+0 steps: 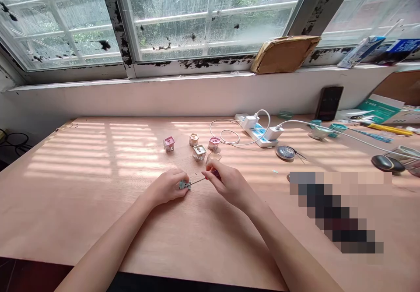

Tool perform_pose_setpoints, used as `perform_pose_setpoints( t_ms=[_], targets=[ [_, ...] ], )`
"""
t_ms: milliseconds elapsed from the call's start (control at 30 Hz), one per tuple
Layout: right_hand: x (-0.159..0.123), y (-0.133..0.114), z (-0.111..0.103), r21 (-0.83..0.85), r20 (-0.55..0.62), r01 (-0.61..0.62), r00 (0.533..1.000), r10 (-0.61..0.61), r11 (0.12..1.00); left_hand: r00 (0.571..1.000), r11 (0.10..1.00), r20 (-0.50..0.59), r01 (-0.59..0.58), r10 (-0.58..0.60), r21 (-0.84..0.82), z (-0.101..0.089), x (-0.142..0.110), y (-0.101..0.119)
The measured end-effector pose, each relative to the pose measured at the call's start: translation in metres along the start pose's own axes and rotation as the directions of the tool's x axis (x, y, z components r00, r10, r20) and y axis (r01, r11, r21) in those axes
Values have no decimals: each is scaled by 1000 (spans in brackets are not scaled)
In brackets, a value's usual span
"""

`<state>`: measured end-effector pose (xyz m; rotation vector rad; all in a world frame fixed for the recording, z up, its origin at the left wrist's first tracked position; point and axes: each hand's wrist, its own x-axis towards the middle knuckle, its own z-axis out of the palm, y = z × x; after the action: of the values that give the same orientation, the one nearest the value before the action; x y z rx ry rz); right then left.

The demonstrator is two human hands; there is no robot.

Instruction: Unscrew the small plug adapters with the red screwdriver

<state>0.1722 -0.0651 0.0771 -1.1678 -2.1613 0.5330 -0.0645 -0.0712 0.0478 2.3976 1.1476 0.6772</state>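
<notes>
My left hand (170, 186) rests low on the table, its fingers closed around a small pale blue-green piece (182, 185). In my right hand (226, 180) is a thin screwdriver (197, 181); its metal shaft slants down to the left and the tip meets the pale piece. Most of its dark reddish handle is covered by my fingers. Just beyond my right hand sits a small clear plastic box (214, 156). Farther back stand small box-shaped pieces: a pink-topped one (169, 144), a tan-topped one (194, 140), a white-topped one (199, 153) and another pink-topped one (214, 143).
A power strip (257, 131) with white plugs and a looping cable lies behind the pieces. To its right are a round tin (285, 153), a phone (329, 103) against the wall, a yellow-handled tool (389, 127) and a black mouse (387, 164). A blurred patch covers the right side.
</notes>
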Motion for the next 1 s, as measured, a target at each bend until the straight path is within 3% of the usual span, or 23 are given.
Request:
perform_pose_setpoints(
  t_ms=[200, 400, 567, 767, 900, 1000],
  targets=[
    [-3, 3, -8, 138, 155, 45, 986, -67, 989, 1000, 1000, -4, -8, 8, 10, 3, 0, -4],
    [-4, 10, -2, 65, 76, 19, 997, -24, 998, 1000, 1000, -15, -10, 10, 12, 1, -1, 0],
    [-4, 11, -5, 225, 161, -10, 987, -27, 974, 1000, 1000, -9, -10, 10, 16, 2, 0, -2],
    [-2, 13, -3, 98, 40, -19, 999, 15, 995, 1000, 1000, -4, 1, -1, 5, 1, -1, 0],
    [-2, 10, -5, 235, 133, -25, 991, -7, 972, 1000, 1000, -5, 10, -10, -6, 0, -1, 1],
    [-2, 12, -3, 282, 108, -26, 994, -5, 959, 1000, 1000, -12, -4, 4, -1, 1, -1, 0]
  ],
)
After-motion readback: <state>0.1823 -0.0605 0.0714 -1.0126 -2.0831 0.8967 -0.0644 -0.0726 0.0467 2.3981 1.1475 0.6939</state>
